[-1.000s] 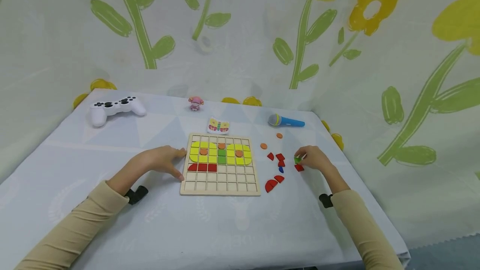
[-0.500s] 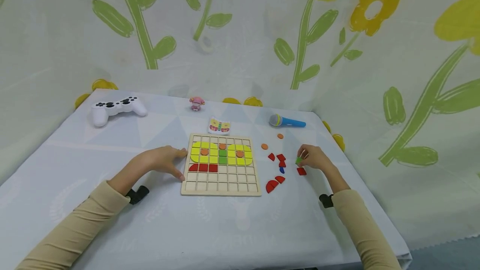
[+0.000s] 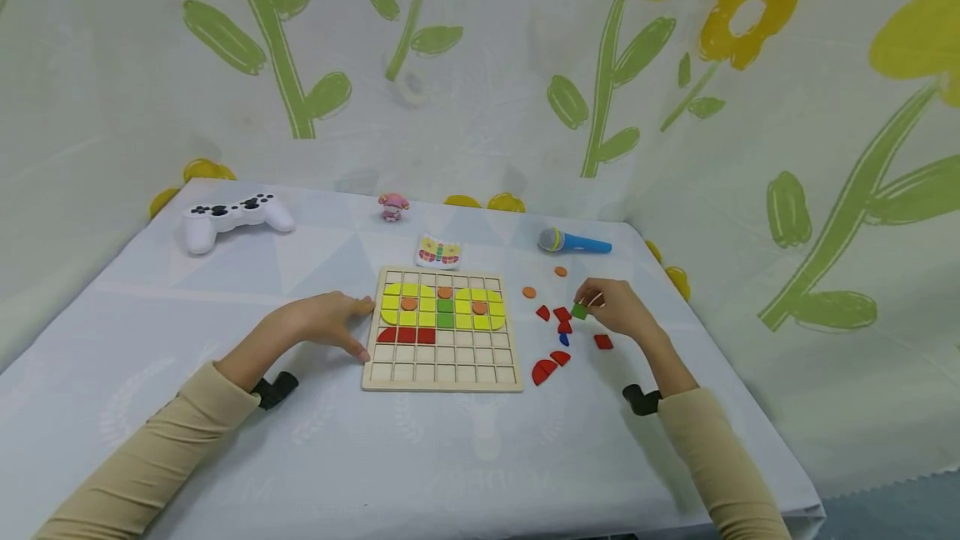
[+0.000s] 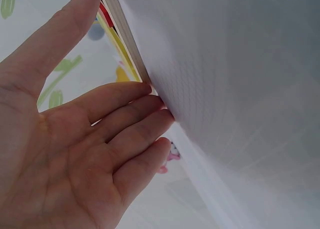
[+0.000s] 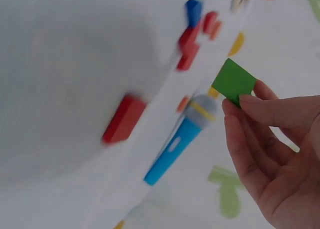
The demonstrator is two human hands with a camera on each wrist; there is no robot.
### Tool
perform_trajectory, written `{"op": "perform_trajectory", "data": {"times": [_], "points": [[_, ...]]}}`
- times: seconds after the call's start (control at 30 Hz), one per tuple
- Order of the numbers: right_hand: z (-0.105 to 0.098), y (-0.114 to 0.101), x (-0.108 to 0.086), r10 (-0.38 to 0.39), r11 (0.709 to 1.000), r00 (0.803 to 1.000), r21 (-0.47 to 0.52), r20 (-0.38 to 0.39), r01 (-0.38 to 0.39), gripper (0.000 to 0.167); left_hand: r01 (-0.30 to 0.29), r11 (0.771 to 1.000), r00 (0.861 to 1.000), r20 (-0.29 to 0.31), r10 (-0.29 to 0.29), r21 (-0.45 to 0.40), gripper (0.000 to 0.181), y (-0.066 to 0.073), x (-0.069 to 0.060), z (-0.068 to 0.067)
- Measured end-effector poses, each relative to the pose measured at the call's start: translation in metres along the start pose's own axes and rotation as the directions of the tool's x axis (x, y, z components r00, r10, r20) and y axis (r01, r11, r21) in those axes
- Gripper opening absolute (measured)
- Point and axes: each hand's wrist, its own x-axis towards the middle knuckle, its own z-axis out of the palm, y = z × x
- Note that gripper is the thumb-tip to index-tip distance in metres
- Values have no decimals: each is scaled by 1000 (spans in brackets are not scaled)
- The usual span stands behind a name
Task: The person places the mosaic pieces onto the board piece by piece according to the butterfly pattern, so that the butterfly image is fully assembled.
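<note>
The right hand (image 3: 617, 307) pinches a green square piece (image 5: 234, 82) between thumb and fingers, raised off the table. At the left edge of the wooden grid board (image 3: 441, 382), the left hand (image 3: 318, 319) touches the frame with thumb and fingertips, its fingers fairly straight in the left wrist view. On the board lie yellow pieces (image 3: 389, 302), orange rounds, two green squares (image 3: 445, 320) and a row of red pieces (image 3: 406, 336). A red piece (image 3: 603, 342) rests below the right hand; several red pieces (image 3: 543, 370) and a blue one (image 3: 564, 340) lie right of the board.
Behind the board are a small pattern card (image 3: 438, 252) and a pink figurine (image 3: 392, 207). A white game controller (image 3: 236, 220) stands back left, a blue microphone (image 3: 576, 242) back right. Two orange rounds (image 3: 528, 292) lie between board and microphone.
The right hand has lifted the green square and moved left with it, clear of the red piece beside which it was. The left hand stays at the board's edge.
</note>
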Motion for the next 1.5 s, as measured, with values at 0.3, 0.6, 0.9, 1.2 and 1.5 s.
{"op": "perform_trajectory", "data": {"times": [0.3, 0.6, 0.9, 1.2, 1.5], "points": [[26, -47, 4, -106, 988, 994, 109, -39, 110, 15, 4, 1000, 1000, -3, -4, 0, 94, 4, -1, 0], [47, -84, 16, -203, 969, 979, 142, -13, 203, 14, 19, 1000, 1000, -5, -19, 0, 95, 3, 0, 1], [69, -111, 30, -272, 955, 954, 160, 128, 250, 17, 17, 1000, 1000, -3, -17, -17, 96, 2, -1, 0], [85, -138, 40, -299, 948, 932, 176, 204, 265, 15, 11, 1000, 1000, -3, -11, -16, 95, 2, -1, -1], [93, -147, 44, -281, 957, 932, 139, 229, 254, 7, 14, 1000, 1000, -2, -14, -21, 94, 3, -1, -1]]}}
